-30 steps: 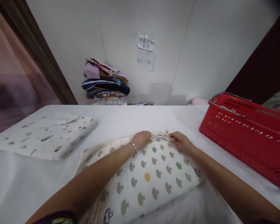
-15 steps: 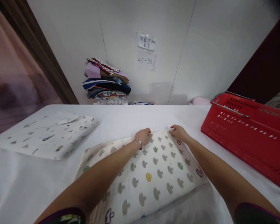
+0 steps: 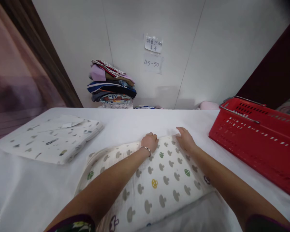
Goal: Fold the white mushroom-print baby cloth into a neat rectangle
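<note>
A white cloth (image 3: 169, 174) printed with grey mushrooms and a few green, yellow and purple ones lies folded in front of me on the white-covered table (image 3: 125, 124). My left hand (image 3: 149, 142), with a bracelet at the wrist, is closed at the cloth's far edge, fingers curled on the fabric. At the far right corner of that same cloth, my right hand (image 3: 185, 139) is open, its fingers stretched forward and the thumb apart, resting on or just over the edge.
Another folded cloth (image 3: 50, 138), white with small dark prints, lies at the table's left. A red plastic basket (image 3: 253, 148) with metal handles stands on the right. Behind the table rises a stack of folded fabrics (image 3: 112, 85) against the wall, where paper signs (image 3: 153, 53) hang.
My right hand has gone from pinching the cloth's far right corner to open, stretched fingers. My left hand stays at the far edge. The view has shifted slightly.
</note>
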The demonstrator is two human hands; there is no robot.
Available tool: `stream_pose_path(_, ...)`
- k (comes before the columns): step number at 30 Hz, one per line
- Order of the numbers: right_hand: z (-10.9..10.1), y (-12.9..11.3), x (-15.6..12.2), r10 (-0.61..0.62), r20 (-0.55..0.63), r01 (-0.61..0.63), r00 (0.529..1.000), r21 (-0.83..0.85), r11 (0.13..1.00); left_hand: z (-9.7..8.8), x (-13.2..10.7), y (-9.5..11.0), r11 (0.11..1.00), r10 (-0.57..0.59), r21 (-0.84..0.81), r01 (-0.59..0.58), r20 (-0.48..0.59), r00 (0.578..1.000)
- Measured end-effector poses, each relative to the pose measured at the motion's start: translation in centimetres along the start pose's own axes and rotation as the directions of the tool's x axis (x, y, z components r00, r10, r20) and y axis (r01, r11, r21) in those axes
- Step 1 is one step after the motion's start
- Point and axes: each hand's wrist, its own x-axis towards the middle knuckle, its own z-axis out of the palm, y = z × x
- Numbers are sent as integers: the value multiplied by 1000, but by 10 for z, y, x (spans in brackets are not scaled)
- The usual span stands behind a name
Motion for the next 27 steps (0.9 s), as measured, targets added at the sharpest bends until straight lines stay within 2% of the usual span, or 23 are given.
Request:
stream_pose_path(2, 5, -9, -8, -168, 37, 169, 985, -25, 985, 0, 0, -1, 1000, -3, -4, 3, 12, 1000)
stream_pose_path(4, 14, -14, -14, -270, 144, 280, 952, -50, 959, -1, 1, -2, 1000, -5, -14, 5, 20, 1000)
stream_pose_path(6, 24, -12, -16, -262, 251, 287, 932, -68, 956, -2, 3, -2, 999, -24, -42, 26, 45, 999)
stream_pose_path(8, 33, -7, -15, -238, 296, 274, 925, -86, 958, -5, 5, -4, 996, -43, -76, 50, 91, 995)
stream_pose_path(11, 41, 4, -13, -245, 280, 284, 928, -109, 953, -12, 5, -10, 994, -22, -101, 36, 143, 989)
stream_pose_path(15, 47, 13, -13, -261, 262, 302, 929, -132, 944, -23, -7, -26, 995, 9, -97, 5, 153, 988)
stream_pose_path(22, 56, 21, -13, -280, 234, 321, 931, -161, 933, -33, -44, -65, 998, 49, 32, -50, 50, 998)
stream_pose_path(27, 59, 25, -12, -278, 227, 319, 933, -172, 932, -30, -54, -92, 998, 19, 64, -21, 25, 1000)
